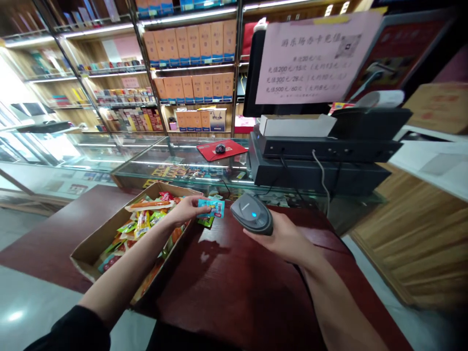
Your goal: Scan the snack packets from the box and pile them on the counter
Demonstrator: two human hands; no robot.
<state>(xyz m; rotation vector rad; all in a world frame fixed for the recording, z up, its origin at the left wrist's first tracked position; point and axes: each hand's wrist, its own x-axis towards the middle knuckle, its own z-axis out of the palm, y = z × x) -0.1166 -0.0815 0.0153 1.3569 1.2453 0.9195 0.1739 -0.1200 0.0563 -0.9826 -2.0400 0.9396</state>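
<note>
Between the fingers of my left hand (187, 210) is a small blue snack packet (216, 208), held over the table just past the box's right side. My right hand (288, 236) is wrapped round a dark grey barcode scanner (251, 213) with a blue light glowing on its top. The scanner's head faces left toward the packet, a short gap apart. Below the blue packet lies a green packet (206, 222), partly hidden. An open cardboard box (87, 248) full of mixed snack packets (142, 224) sits under my left forearm.
The dark red table (219, 292) meets a glass display counter (164, 158) with a mouse (220, 148) on a red mat (234, 148). A black cash register (321, 165) with a pink sign (310, 58) stands at the right. Shelves of orange boxes (188, 44) line the back.
</note>
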